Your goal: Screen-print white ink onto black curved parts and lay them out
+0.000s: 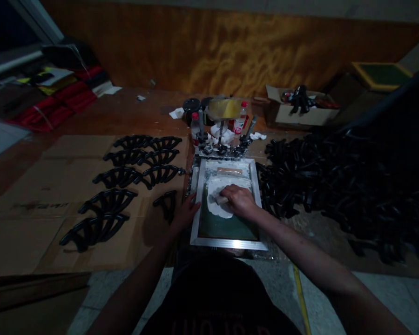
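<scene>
A silver-framed printing screen (195, 228) with green mesh lies flat in front of me. White ink or paste (226, 211) covers the middle of its mesh. My right hand (239, 199) is closed on a crumpled pale cloth (219, 196) and presses it to the white patch. Over the left rail of the frame, my left hand (186, 211) rests with its fingers stretched out, holding nothing. Just left of that hand lies a small black curved part (165, 204). Behind the frame stands a black clamp base (221, 150) with upright posts.
Rows of black curved parts (106, 202) lie on cardboard (45, 186) to the left. A large heap of similar parts (310, 172) spreads along the right. Bottles with red caps (240, 118) stand behind the clamp. An open carton (302, 116) sits at the back right.
</scene>
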